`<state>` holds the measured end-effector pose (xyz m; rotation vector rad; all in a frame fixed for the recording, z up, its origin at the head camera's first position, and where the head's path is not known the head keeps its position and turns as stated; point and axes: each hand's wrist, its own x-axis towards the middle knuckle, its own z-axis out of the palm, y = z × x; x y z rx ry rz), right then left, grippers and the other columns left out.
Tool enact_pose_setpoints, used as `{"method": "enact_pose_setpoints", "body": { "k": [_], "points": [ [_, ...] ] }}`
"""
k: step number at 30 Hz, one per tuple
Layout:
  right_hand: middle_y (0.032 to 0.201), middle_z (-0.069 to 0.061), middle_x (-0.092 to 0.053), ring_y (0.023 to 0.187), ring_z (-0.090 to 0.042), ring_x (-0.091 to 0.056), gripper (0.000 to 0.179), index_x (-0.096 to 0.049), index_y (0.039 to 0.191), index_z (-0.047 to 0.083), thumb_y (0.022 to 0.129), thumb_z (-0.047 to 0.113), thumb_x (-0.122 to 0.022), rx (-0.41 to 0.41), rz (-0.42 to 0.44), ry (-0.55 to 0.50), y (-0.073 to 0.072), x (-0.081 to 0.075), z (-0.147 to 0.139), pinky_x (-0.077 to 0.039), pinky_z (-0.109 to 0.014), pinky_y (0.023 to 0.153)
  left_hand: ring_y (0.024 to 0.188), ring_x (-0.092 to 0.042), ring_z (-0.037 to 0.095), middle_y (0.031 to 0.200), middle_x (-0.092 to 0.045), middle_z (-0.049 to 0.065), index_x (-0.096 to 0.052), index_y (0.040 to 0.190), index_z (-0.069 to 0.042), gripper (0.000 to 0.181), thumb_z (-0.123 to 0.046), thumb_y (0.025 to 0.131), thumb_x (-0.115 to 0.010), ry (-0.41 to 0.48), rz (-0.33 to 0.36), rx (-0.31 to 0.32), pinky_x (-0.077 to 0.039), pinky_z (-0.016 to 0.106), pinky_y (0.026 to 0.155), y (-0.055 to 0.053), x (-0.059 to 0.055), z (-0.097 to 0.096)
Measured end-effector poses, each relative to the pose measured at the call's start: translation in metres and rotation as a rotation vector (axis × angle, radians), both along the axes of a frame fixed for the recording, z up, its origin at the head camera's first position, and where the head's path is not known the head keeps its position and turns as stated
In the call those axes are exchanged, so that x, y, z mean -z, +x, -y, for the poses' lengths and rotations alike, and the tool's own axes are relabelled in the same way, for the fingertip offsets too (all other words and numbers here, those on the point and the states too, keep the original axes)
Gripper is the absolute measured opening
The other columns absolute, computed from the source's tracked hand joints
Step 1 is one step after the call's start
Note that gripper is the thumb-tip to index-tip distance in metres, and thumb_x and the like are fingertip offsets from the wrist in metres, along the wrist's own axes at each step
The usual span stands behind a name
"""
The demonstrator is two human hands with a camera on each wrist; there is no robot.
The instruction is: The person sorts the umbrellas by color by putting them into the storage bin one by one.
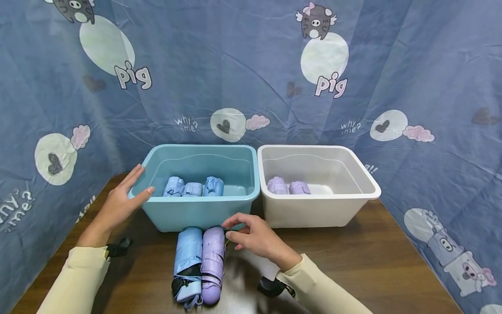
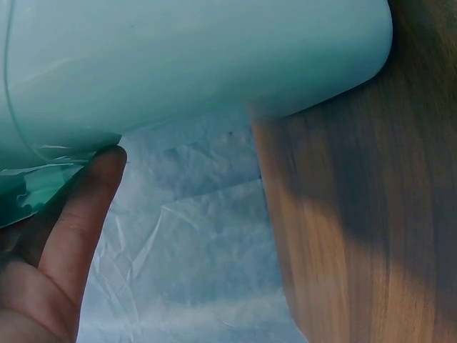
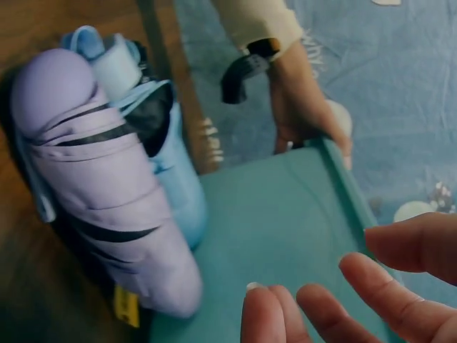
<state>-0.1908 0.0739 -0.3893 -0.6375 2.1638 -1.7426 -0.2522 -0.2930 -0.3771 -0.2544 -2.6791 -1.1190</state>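
Note:
My left hand [image 1: 119,198] rests at the left rim of a teal-blue bin [image 1: 200,199], fingers straight and thumb spread over the front corner. In the left wrist view a finger [image 2: 84,214] lies against the bin's outer wall. My right hand [image 1: 256,235] hovers by the bin's lower front with loosely bent fingers, holding nothing. Just left of its fingertips lies a folded purple umbrella [image 1: 213,261], side by side with a folded light-blue umbrella [image 1: 190,250] on the table. The right wrist view shows the purple umbrella [image 3: 107,186] apart from the right fingers.
Three rolled blue umbrellas [image 1: 192,189] stand inside the teal bin. A white bin [image 1: 317,211] adjoins it on the right, with two purple umbrellas [image 1: 277,185] inside. A blue patterned cloth [image 1: 251,78] hangs behind the wooden table [image 1: 353,261].

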Motion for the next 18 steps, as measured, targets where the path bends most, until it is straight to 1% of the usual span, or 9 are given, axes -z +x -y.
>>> {"method": "enact_pose_setpoints", "body": {
  "k": [2, 4, 6, 8, 10, 13, 15, 18],
  "points": [
    [0.113, -0.011, -0.063, 0.075, -0.011, -0.066, 0.020, -0.068, 0.109, 0.007, 0.089, 0.008, -0.067, 0.011, -0.007, 0.003, 0.000, 0.006, 0.002, -0.058, -0.035, 0.065, 0.142, -0.010, 0.049, 0.162, -0.005, 0.003, -0.015, 0.156, -0.018, 0.078, -0.041, 0.095, -0.057, -0.002, 0.004, -0.004, -0.017, 0.078, 0.097, 0.000, -0.001, -0.001],
    [0.115, -0.014, -0.062, 0.073, -0.011, -0.065, 0.022, -0.067, 0.111, 0.006, 0.088, 0.007, -0.067, 0.027, -0.008, 0.007, 0.000, 0.013, 0.005, -0.058, -0.038, 0.064, 0.142, -0.009, 0.049, 0.162, -0.005, 0.002, -0.014, 0.156, -0.018, 0.078, -0.041, 0.095, -0.057, -0.005, 0.010, -0.008, -0.017, 0.078, 0.096, 0.000, -0.001, -0.001],
    [0.117, -0.017, -0.061, 0.072, -0.012, -0.065, 0.026, -0.066, 0.114, 0.006, 0.088, 0.006, -0.067, 0.040, -0.008, 0.012, 0.002, 0.020, 0.007, -0.058, -0.037, 0.062, 0.142, -0.009, 0.050, 0.162, -0.004, 0.002, -0.014, 0.156, -0.019, 0.079, -0.042, 0.095, -0.057, -0.007, 0.015, -0.012, -0.017, 0.079, 0.096, 0.002, -0.001, 0.001],
    [0.118, -0.018, -0.060, 0.073, -0.017, -0.067, 0.031, -0.064, 0.119, 0.008, 0.088, 0.004, -0.067, 0.055, -0.010, 0.017, 0.003, 0.026, 0.009, -0.058, -0.036, 0.061, 0.142, -0.009, 0.050, 0.162, -0.004, 0.002, -0.014, 0.156, -0.019, 0.078, -0.042, 0.095, -0.057, -0.007, 0.013, -0.009, -0.017, 0.079, 0.096, 0.002, -0.001, 0.001],
    [0.118, -0.018, -0.060, 0.075, -0.024, -0.068, 0.037, -0.062, 0.123, 0.013, 0.087, 0.003, -0.067, 0.069, -0.006, 0.014, 0.005, 0.031, 0.010, -0.058, -0.037, 0.060, 0.142, -0.010, 0.049, 0.162, -0.005, 0.001, -0.015, 0.156, -0.019, 0.078, -0.041, 0.095, -0.057, -0.004, 0.003, -0.001, -0.017, 0.078, 0.097, 0.002, 0.000, 0.000],
    [0.118, -0.021, -0.058, 0.080, -0.034, -0.068, 0.045, -0.058, 0.129, 0.014, 0.087, 0.004, -0.068, 0.075, -0.002, 0.006, 0.006, 0.039, 0.011, -0.058, -0.038, 0.058, 0.143, -0.010, 0.048, 0.162, -0.006, 0.001, -0.016, 0.156, -0.019, 0.077, -0.041, 0.095, -0.057, 0.003, -0.006, 0.004, -0.017, 0.077, 0.097, 0.000, 0.001, -0.001],
    [0.118, -0.021, -0.056, 0.082, -0.034, -0.067, 0.049, -0.054, 0.133, 0.012, 0.086, 0.006, -0.069, 0.071, 0.021, -0.004, 0.008, 0.043, 0.013, -0.058, -0.039, 0.058, 0.143, -0.010, 0.048, 0.162, -0.006, 0.002, -0.016, 0.156, -0.018, 0.077, -0.040, 0.095, -0.057, 0.004, -0.009, 0.005, -0.017, 0.077, 0.097, 0.000, 0.001, -0.001],
    [0.120, -0.019, -0.054, 0.082, -0.026, -0.067, 0.058, -0.049, 0.138, 0.013, 0.085, 0.013, -0.073, 0.069, 0.060, 0.009, 0.010, 0.049, 0.018, -0.057, -0.037, 0.056, 0.143, -0.010, 0.048, 0.162, -0.006, 0.002, -0.016, 0.156, -0.017, 0.077, -0.040, 0.095, -0.057, 0.007, -0.011, 0.005, -0.017, 0.077, 0.098, 0.001, 0.000, 0.000]
  ]
}}
